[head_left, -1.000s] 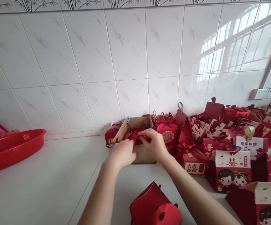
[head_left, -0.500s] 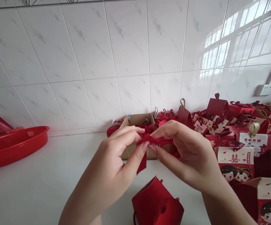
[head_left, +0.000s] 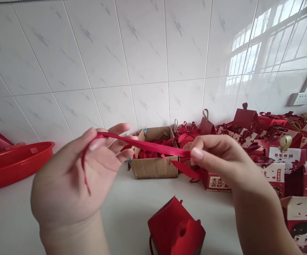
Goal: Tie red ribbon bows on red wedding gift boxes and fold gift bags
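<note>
A red ribbon (head_left: 145, 144) is stretched between my two hands above the table. My left hand (head_left: 84, 173), palm turned up, pinches one end between thumb and index finger, and a thin tail dangles over the palm. Thumb and forefinger of my right hand (head_left: 217, 156) grip the ribbon near its other end, where a loose tail hangs below. Under the hands stands a red gift box (head_left: 176, 226) with a round hole in its side and a cord at its left; its lower part is cut off by the frame.
Behind the hands, a cardboard box (head_left: 155, 168) holds red ribbons. Many red and white gift boxes (head_left: 286, 159) crowd the right side. A red plastic basin (head_left: 17, 166) stands at the left. A tiled wall (head_left: 148, 63) with a power strip (head_left: 301, 99) closes off the back.
My hands have moved apart, drawing the bunched ribbon out into a long strip. My left hand went left and turned palm up. The gift box stays in place.
</note>
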A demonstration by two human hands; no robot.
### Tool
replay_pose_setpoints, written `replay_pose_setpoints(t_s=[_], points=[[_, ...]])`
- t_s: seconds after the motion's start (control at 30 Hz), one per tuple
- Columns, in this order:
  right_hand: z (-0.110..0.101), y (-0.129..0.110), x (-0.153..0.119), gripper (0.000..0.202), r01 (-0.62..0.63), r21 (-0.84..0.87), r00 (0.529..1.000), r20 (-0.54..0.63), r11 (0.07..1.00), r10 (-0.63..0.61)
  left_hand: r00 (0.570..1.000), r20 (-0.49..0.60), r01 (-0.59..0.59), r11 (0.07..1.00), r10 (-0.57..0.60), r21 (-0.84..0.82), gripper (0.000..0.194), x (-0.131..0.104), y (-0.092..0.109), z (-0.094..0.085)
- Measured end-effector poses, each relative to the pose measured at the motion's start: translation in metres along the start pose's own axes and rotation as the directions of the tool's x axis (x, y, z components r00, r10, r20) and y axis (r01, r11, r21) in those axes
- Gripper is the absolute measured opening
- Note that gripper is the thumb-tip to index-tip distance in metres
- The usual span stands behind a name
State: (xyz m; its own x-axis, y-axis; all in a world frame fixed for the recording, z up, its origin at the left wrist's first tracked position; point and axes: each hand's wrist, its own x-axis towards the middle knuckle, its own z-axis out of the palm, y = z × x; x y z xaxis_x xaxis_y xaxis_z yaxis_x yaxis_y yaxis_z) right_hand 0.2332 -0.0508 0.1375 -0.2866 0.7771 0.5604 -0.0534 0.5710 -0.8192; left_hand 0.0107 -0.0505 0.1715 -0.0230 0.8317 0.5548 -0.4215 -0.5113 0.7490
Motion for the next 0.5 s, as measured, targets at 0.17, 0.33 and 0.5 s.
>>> replay_pose_setpoints(t_s=[0.17, 0.33, 0.5], points=[[-0.02, 0.001, -0.005, 0.034, -0.016, 0.118, 1.0, 0.013, 0.993, 0.015, 0.999, -0.029, 0.013, 0.951, -0.024, -0.309, 0.034, 0.004, 0.006, -0.004], [-0.035, -0.001, -0.014, 0.034, -0.069, 0.18, 0.998, 0.028, 0.981, 0.065, 0.991, -0.129, -0.027, 0.914, -0.028, -0.404, 0.024, 0.006, 0.009, -0.008], [-0.052, -0.002, -0.016, 0.052, 0.117, 0.246, 0.991, -0.087, 0.962, -0.099, 0.97, -0.22, -0.028, 0.852, -0.103, -0.522, 0.02, 0.012, 0.012, -0.019]])
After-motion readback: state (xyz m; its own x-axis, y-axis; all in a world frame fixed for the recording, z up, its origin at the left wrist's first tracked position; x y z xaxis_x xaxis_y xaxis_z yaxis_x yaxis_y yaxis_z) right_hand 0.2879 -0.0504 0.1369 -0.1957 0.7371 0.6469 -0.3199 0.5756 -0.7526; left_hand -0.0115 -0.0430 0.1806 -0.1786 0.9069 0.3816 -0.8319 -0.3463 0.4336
